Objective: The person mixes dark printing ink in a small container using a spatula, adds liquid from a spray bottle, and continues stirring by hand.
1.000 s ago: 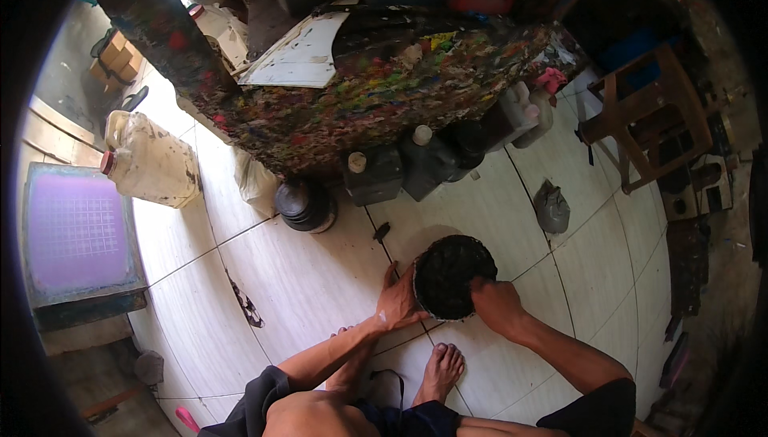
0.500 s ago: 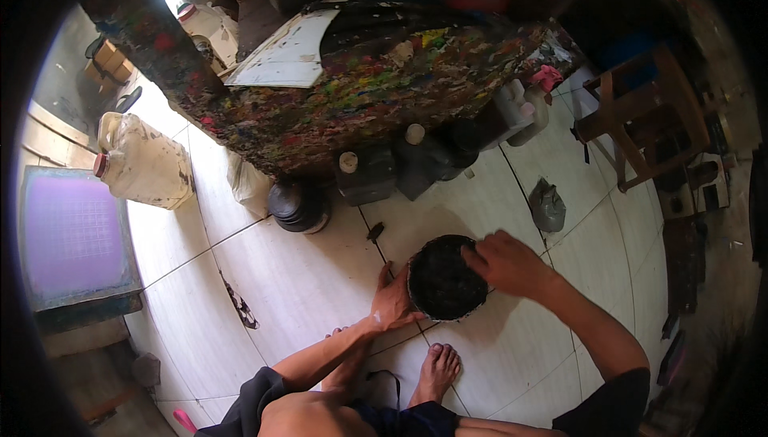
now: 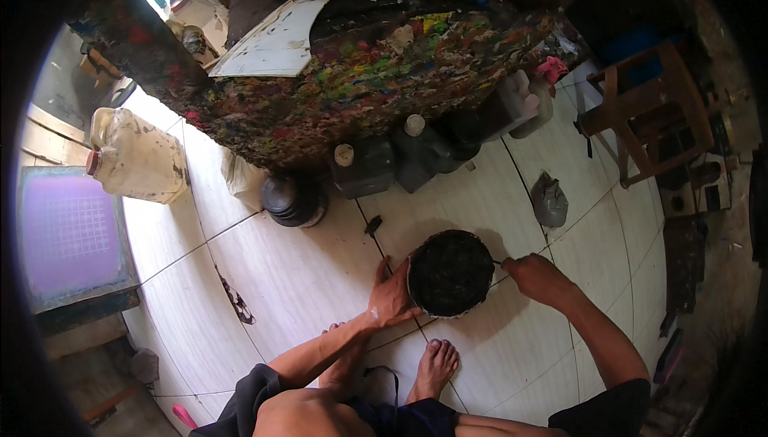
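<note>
The round tub (image 3: pixel 450 274) of dark material sits on the pale tiled floor (image 3: pixel 296 277), between the two hands. The left hand (image 3: pixel 390 299) is open, thumb and fingers spread, and bears against the tub's left wall. The right hand (image 3: pixel 538 278) is just right of the rim, fingers mostly curled — a thin dark tip shows toward the tub, but whether finger or tool cannot be told.

White tiled floor (image 3: pixel 288 277) bearing stained jerrycan (image 3: pixel 142 157), black tub (image 3: pixel 292 199), dark canisters (image 3: pixel 365 168), grey bag (image 3: pixel 550 202)
</note>
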`<state>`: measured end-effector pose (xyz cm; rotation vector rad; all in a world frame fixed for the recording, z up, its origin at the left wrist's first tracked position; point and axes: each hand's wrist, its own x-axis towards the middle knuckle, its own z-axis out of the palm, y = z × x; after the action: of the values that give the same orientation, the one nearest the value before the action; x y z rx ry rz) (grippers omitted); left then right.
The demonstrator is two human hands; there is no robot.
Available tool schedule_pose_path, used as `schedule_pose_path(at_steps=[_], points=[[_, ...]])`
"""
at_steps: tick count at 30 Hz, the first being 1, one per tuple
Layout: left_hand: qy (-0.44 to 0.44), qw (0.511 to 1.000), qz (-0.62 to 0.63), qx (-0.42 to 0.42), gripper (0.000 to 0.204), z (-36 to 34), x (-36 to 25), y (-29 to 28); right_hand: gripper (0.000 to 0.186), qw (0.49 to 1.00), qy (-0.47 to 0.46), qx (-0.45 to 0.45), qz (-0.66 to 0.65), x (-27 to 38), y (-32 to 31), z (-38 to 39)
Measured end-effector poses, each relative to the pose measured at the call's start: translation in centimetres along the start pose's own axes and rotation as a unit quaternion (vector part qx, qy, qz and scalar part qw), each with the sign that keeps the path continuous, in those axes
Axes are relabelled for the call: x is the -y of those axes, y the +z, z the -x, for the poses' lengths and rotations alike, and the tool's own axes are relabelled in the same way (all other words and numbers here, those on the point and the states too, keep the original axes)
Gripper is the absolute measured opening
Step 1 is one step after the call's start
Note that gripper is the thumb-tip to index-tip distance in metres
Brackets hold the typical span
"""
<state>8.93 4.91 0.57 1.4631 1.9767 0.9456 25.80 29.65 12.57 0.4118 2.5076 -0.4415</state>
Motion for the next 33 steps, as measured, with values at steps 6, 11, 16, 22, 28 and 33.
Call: schedule_pose_path(at_steps=[6, 11, 16, 22, 28, 33], points=[[-0.025, 0.997, 0.075, -0.01, 0.096, 0.3, 0.2, -0.1, 0.017, 0.989, 0.069, 0.032, -0.124, 3.9, -0.2, 2.5], [-0.015, 0.998, 0.049, -0.023, 0.097, 0.7, 0.8, 0.5, 0.023, 0.963, 0.088, 0.003, -0.254, 5.8, 2.9, 3.7], [-0.022, 0.998, 0.062, -0.007, 0.096, 0.1, -0.3, -0.5, 0.025, 0.927, 0.09, 0.013, -0.365, 6.6, 5.5, 4.6], [-0.015, 0.999, 0.049, -0.003, 0.097, 0.7, 1.0, 0.5, 0.026, 0.758, 0.19, 0.13, -0.611, 9.4, 4.0, 3.4], [0.01, 1.0, 0.013, -0.02, 0.097, 0.5, 1.8, 1.3, 0.02, 0.482, 0.203, 0.149, -0.839, 9.1, 3.9, 2.9], [-0.011, 0.999, 0.029, -0.011, 0.098, 0.6, 1.7, 1.4, 0.021, 0.382, 0.196, 0.161, -0.889, 7.7, 4.1, 2.7]])
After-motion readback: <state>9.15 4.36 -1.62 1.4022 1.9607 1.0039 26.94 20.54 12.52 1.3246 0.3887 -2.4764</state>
